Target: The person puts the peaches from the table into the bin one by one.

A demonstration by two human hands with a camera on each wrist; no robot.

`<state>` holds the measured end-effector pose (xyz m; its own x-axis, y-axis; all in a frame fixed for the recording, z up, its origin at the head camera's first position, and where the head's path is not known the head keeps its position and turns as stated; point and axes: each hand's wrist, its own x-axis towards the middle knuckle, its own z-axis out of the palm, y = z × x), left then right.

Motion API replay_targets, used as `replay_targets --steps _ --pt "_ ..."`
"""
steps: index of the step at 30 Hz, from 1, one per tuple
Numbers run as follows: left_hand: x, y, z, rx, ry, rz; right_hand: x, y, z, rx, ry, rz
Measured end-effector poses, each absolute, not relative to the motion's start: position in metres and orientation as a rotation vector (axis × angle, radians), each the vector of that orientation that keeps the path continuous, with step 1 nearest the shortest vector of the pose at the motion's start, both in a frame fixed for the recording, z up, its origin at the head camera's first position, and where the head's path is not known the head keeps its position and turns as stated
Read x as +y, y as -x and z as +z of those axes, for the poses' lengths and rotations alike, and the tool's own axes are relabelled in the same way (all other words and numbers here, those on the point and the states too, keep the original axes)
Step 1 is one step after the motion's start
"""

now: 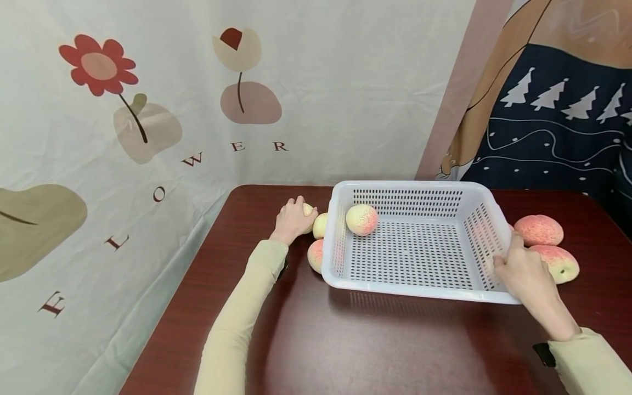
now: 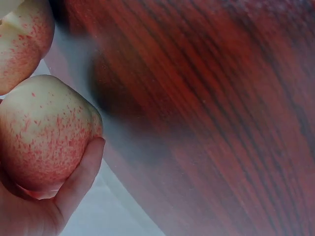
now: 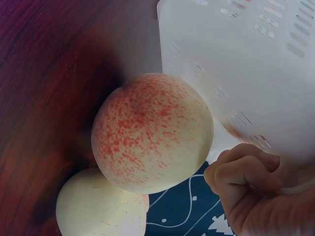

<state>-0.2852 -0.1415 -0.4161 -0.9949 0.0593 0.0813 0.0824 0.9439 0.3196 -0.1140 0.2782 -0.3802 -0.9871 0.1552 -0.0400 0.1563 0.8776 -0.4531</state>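
L hand (image 1: 295, 220) grasps peach (image 2: 49, 132) just L of basket (image 1: 419, 291), whose long axis runs L-R, w/ R hand (image 1: 528, 272) gripping its opp. short side.

From the head, we look forward and down across the table (image 1: 390, 345); from each wrist, closely at peaches (image 3: 152, 132). Head and right-wrist views share the white basket (image 1: 419, 290).

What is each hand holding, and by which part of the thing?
The left hand holds a peach around its side; the right hand grips the white basket by its right edge.
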Motion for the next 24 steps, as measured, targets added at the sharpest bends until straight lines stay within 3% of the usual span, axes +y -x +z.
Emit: replay_targets --steps 24 --pt "-0.119 0.289 -0.354 -2.897 0.175 -0.452 0.278 0.113 -0.377 3.056 -0.231 -0.717"
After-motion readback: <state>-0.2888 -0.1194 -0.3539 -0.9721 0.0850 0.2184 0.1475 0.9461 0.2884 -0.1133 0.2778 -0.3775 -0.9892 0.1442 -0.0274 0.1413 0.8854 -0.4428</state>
